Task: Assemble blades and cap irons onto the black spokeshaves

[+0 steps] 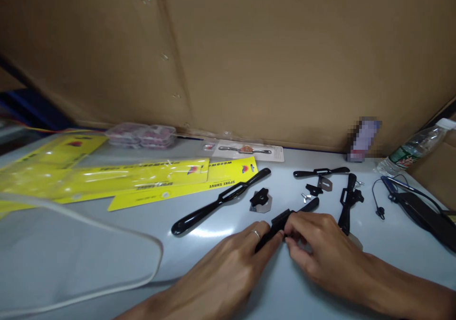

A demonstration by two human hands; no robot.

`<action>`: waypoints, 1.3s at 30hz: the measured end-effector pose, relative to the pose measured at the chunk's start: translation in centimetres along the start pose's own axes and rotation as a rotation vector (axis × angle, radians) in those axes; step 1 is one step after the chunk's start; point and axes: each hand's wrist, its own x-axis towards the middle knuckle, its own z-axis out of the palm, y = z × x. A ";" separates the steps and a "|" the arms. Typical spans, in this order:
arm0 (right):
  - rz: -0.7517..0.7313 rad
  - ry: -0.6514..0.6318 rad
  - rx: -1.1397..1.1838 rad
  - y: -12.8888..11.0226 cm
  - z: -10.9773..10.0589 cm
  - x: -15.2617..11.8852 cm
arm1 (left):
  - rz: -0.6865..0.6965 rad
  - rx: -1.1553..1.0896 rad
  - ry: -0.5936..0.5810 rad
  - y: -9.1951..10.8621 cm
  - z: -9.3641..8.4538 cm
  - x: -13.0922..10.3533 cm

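A black spokeshave (280, 219) lies between my hands low on the grey table. My left hand (233, 258), with a ring on one finger, is closed around its near handle. The fingertips of my right hand (322, 244) pinch together at the middle of the tool; whatever is between them is hidden. Just beyond are small silver wing screws (305, 197) and a black cap piece (314, 190). To the left rests a larger black spokeshave (221, 201), near a black cap on a grey blade (261, 200). Another spokeshave (345, 210) stands right of my right hand, partly covered.
Yellow spoke shave cards in clear plastic (142, 177) cover the left side. Behind them sit clear boxes (140, 135). A white cord (158, 253) loops at front left. One more spokeshave (320, 172), a bottle (409, 153) and dark glasses (420, 206) are at the right. Cardboard (267, 63) walls the back.
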 end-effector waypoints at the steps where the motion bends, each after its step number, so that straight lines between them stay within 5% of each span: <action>1: -0.003 0.003 0.005 -0.1 0.0 0.1 | -0.005 -0.002 0.003 0.0 0.0 0.0; 10: -0.099 -0.130 -0.048 0.7 -1.0 0.4 | 0.011 -0.011 0.008 -0.2 -0.2 -0.2; 13: -0.011 -0.128 0.127 1.5 -1.4 0.5 | 0.048 0.012 0.009 -0.4 0.0 -0.3; 25: 0.166 -0.073 0.213 2.2 -2.0 0.5 | 0.135 0.016 0.165 -1.2 0.7 -1.0; 32: -0.060 -0.156 -0.114 3.0 -3.1 -2.0 | 0.196 0.026 0.304 -1.6 1.2 -1.5; 39: -0.322 0.082 -0.367 2.5 -2.0 -2.6 | 0.231 0.193 0.378 -1.1 0.3 -1.6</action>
